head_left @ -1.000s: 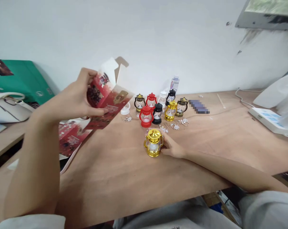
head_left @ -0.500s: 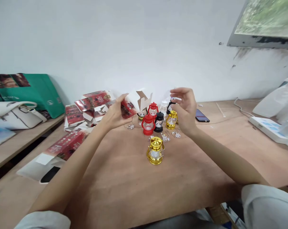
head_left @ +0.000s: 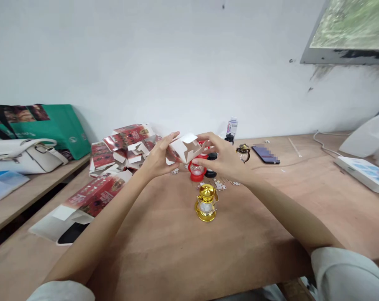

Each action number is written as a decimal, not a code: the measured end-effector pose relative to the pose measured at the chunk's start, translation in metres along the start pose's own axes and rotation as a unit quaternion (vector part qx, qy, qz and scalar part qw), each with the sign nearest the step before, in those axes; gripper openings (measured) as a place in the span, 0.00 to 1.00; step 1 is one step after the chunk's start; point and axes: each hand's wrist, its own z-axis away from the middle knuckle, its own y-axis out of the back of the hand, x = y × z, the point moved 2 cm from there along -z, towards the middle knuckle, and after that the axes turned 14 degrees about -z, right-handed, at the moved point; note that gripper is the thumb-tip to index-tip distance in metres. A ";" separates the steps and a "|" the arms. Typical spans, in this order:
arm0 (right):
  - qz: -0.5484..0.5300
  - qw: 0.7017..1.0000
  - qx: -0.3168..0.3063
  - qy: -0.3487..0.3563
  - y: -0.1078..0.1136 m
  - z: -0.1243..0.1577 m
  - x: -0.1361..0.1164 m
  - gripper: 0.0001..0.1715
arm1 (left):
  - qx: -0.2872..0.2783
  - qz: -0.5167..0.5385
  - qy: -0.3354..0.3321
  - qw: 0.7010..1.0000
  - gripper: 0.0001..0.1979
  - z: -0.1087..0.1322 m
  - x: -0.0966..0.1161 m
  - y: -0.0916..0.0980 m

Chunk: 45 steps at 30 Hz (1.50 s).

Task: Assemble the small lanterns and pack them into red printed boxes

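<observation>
A small red-and-white carton [head_left: 187, 149] is held up over the table, tilted, its flapped end facing right. My left hand [head_left: 160, 156] grips its left side, fingers above and thumb below. At the flapped end is my right hand [head_left: 221, 156], its fingers curved and apart; whether they touch the flaps I cannot tell. A gold lantern [head_left: 206, 203] stands upright on the table below the hands. Behind them, partly covered, are a red lantern [head_left: 196, 172] and a black lantern [head_left: 211, 167]. Small white tags [head_left: 220, 185] lie around the lantern bases.
Several red cartons [head_left: 126, 144] are heaped at the left, with a flattened one [head_left: 95, 194] nearer me by a dark phone [head_left: 72, 232]. Another phone [head_left: 265, 154] and a bronze lantern [head_left: 243, 153] are at the right. A power strip [head_left: 362, 173] lies far right.
My right hand has moved left to the carton's flapped end. The carton has tipped slightly and shifted lower in view. A bronze lantern and a bottle now show right of my hand.
</observation>
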 end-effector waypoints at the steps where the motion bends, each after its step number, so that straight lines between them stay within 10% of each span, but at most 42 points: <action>1: -0.005 1.000 0.005 -0.004 0.001 0.000 0.002 0.22 | 0.010 -0.011 -0.010 1.000 0.46 0.000 -0.001 -0.001; 17: 0.076 0.985 -0.003 0.157 0.005 0.000 -0.004 0.09 | 0.072 -0.016 -0.067 0.995 0.50 -0.024 0.024 0.021; 24: 0.385 0.882 -0.028 0.270 0.013 0.002 -0.011 0.15 | 0.089 -0.055 -0.114 0.988 0.37 -0.029 0.023 0.035; 30: 0.442 0.830 0.050 0.337 0.014 0.003 -0.008 0.14 | 0.109 -0.121 -0.081 0.983 0.35 -0.036 0.033 0.045; 38: 0.421 0.833 0.119 0.339 0.013 0.005 -0.010 0.06 | 0.111 -0.089 -0.120 0.982 0.34 -0.035 0.034 0.036; 45: 0.301 0.911 0.109 0.261 0.009 0.005 -0.012 0.09 | 0.092 -0.155 -0.147 0.973 0.20 -0.032 0.039 0.036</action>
